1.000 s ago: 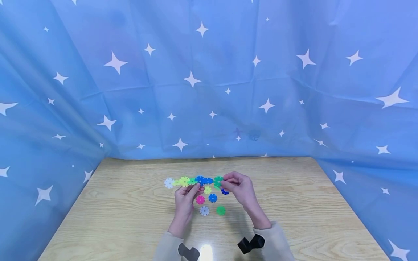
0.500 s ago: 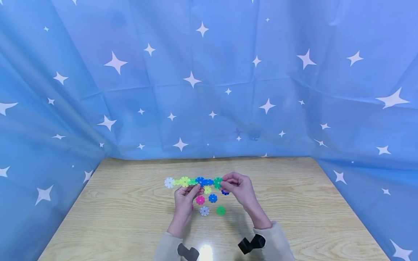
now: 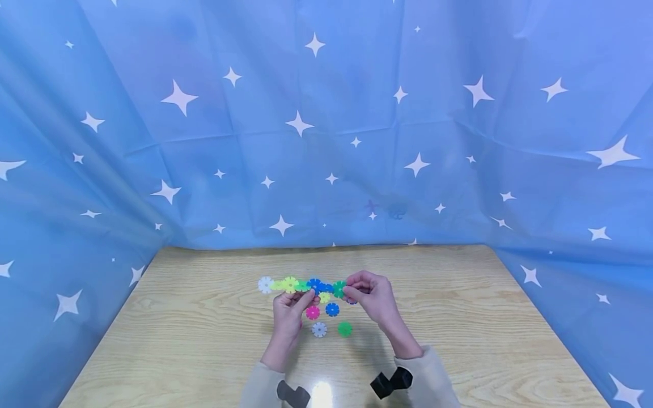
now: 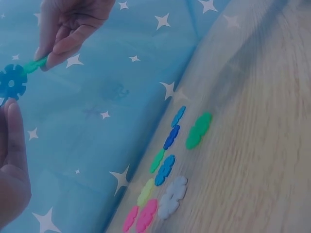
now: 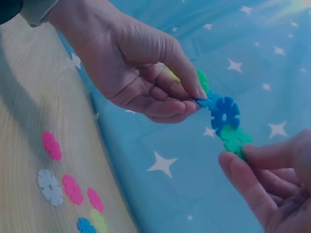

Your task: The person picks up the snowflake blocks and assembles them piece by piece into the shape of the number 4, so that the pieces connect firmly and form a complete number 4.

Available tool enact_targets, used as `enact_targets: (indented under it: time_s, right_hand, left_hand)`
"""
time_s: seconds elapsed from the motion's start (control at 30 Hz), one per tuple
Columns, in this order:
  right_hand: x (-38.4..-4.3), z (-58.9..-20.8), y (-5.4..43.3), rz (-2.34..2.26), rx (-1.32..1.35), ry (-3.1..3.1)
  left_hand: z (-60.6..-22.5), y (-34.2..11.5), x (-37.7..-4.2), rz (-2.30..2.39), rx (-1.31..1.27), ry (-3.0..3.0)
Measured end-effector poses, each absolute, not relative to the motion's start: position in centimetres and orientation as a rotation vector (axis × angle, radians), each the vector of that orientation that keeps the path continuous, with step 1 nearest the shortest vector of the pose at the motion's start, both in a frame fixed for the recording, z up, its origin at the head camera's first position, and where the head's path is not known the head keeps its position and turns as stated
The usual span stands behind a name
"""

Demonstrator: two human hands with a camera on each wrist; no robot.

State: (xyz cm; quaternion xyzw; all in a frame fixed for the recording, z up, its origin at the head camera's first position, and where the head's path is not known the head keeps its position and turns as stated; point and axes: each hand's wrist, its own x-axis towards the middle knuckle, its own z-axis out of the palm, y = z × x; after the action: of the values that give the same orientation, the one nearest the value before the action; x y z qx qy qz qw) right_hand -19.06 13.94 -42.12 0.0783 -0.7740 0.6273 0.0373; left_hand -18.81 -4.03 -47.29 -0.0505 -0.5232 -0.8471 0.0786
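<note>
A chain of slotted snowflake discs is held up over the table, running from a white disc (image 3: pixel 265 285) through yellow (image 3: pixel 290 284) and light green to blue. My left hand (image 3: pixel 287 314) pinches a blue disc (image 3: pixel 314 285) of it between thumb and fingers. My right hand (image 3: pixel 376 296) pinches a green disc (image 3: pixel 339 289) at the chain's right end. In the right wrist view that green disc (image 5: pixel 238 140) overlaps the edge of the last blue disc (image 5: pixel 232 108). The left wrist view has the green disc (image 4: pixel 35 65) edge-on against the blue one (image 4: pixel 18 77).
Loose discs lie on the wooden table (image 3: pixel 204 323) below the hands: pink (image 3: pixel 313 312), blue (image 3: pixel 333 309), pale grey-white (image 3: pixel 319 330), green (image 3: pixel 345 328) and several more. A blue star-patterned cloth (image 3: pixel 357 170) hangs behind the table and along both sides.
The green disc in my right hand has shifted slightly left and down, closing the small gap to the blue end disc. The left hand's chain has moved slightly right; both grips persist.
</note>
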Motion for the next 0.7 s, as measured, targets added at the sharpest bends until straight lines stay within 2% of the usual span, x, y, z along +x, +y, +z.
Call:
enact_targets:
  time_s: [0.4, 0.7]
  right_hand:
    - [-18.9, -42.5, 13.7, 2.031, 0.244, -2.309]
    - [-19.1, -43.6, 13.6, 2.12, 0.216, -2.369]
  left_hand:
    - [-47.0, -4.1, -19.0, -2.448, -0.22, -1.609]
    - [-46.3, -4.2, -19.3, -2.465, -0.169, -1.61]
